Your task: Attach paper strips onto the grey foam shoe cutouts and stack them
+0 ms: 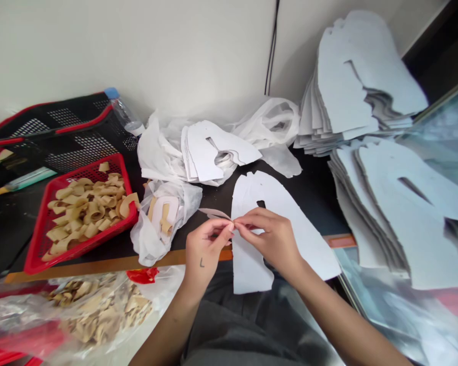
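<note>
A thin pinkish strip (214,212) is pointing toward ten o'clock, its long axis slanting above the bench (183,239); the left hand (206,249) and right hand (269,236) are meeting, fingers pinching its near end.

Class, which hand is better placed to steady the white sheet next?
Probably the right hand: it is over the white sheet, while the left hand is mostly beyond its left edge.

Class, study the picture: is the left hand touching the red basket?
Apart. The head view shows the plastic bag lying between the left hand and the red basket.
</note>
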`<state>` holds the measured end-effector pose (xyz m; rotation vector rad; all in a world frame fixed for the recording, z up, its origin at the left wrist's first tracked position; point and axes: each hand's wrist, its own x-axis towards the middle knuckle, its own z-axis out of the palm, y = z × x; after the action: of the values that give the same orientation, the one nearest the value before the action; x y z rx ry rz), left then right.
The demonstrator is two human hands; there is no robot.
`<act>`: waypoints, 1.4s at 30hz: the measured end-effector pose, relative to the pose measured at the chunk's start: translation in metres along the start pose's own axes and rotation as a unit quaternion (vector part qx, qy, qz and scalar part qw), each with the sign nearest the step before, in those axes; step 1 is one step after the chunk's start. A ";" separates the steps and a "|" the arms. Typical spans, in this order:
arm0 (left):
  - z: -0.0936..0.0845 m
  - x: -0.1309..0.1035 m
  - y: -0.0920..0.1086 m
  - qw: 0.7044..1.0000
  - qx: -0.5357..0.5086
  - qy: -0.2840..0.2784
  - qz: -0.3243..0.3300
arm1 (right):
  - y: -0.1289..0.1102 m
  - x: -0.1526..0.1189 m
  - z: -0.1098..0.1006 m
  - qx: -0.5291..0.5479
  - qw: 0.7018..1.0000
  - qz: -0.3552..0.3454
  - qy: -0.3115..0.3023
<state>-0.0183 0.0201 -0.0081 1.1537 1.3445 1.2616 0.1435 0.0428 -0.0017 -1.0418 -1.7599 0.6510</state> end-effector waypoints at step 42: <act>-0.001 0.027 0.048 0.994 -0.014 -0.109 -0.016 | -0.029 0.018 -0.024 -0.215 0.965 -0.122 0.089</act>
<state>-0.0206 0.0480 0.0394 1.2082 1.1749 1.0931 0.1516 0.0433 0.0391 -1.1057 -1.8708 0.0139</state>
